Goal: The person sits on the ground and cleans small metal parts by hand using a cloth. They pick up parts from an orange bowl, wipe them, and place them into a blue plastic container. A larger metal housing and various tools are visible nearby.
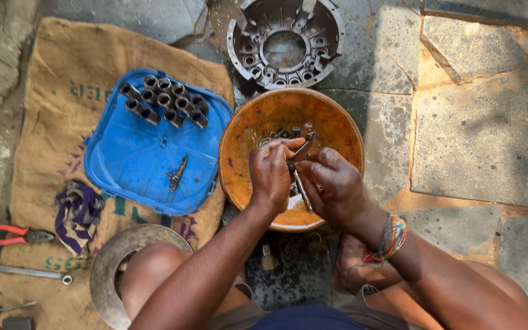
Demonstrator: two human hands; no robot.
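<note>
Looks roughly midway, judging by the layout: a dozen or so dark cylindrical sleeves already lined up in two rows at the far edge of the blue plastic tray, one small metal lever lying alone near the tray's near edge, and a few dark small parts waiting at the far side of the orange bowl.

Both hands together over the bowl's middle. Left hand curled, fingertips pinched on a small metal piece. Right hand close against it, fingers folded around a thin metal tool angled down toward the bowl's near rim. Forearms reaching in from the near side, elbows wide, beaded bracelet on the right wrist.

Round metal housing beyond the bowl, untouched. Red-handled pliers and a wrench at the sack's left edge.
</note>
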